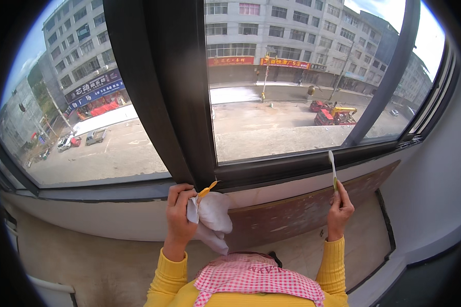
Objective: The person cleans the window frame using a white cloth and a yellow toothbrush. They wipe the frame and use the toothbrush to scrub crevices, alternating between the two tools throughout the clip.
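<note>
My left hand (181, 213) is at the foot of the dark window post, closed on a white cloth (214, 217) and a small yellow-handled tool (208, 189) whose thin tip points up and right. The cloth hangs down beside my fingers. In my right hand (339, 209) is a toothbrush (333, 167) with a white neck and a green part near my fingers. Its head lies at the bottom rail of the dark window frame (292, 167). Whether the bristles touch the rail I cannot tell.
A dark vertical post (169, 88) divides the window panes. Below the sill, a worn reddish-brown board (284, 215) leans along the wall. At the right is a white wall (438, 165), with a sliding track in the frame. A white pipe (52, 284) runs at lower left.
</note>
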The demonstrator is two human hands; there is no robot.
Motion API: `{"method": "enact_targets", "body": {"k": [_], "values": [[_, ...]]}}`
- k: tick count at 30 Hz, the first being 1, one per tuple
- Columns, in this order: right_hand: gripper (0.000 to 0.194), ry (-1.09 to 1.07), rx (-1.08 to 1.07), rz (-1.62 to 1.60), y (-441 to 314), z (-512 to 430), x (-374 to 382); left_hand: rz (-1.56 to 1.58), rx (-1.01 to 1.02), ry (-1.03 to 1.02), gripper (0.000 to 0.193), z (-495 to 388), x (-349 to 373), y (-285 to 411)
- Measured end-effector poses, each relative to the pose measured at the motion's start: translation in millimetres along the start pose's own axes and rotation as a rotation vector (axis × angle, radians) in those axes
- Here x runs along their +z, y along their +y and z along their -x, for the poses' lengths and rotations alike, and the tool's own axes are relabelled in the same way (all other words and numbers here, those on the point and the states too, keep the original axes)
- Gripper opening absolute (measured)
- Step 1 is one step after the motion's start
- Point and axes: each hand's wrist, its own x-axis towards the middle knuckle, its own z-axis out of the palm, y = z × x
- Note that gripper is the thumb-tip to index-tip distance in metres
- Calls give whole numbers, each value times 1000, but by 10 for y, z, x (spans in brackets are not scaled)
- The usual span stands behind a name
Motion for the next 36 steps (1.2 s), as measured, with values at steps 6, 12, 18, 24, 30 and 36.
{"method": "enact_targets", "body": {"k": [6,12,18,24,30,36], "values": [[36,-355,-334,-81,-936,324,617,9,49,-12,16,-44,118,67],[30,-218,12,-226,115,-239,101,26,20,-53,14,18,102,79],[30,12,-22,-213,10,-225,-38,76,21,-121,15,41,308,144],[30,-370,-49,-334,-22,-359,152,91,65,-140,10,-38,399,279],[28,194,133,-107,929,-821,-727,133,8,-161,7,-13,639,342],[27,-293,9,-370,375,-612,-232,106,49,-167,6,-113,868,478]]}}
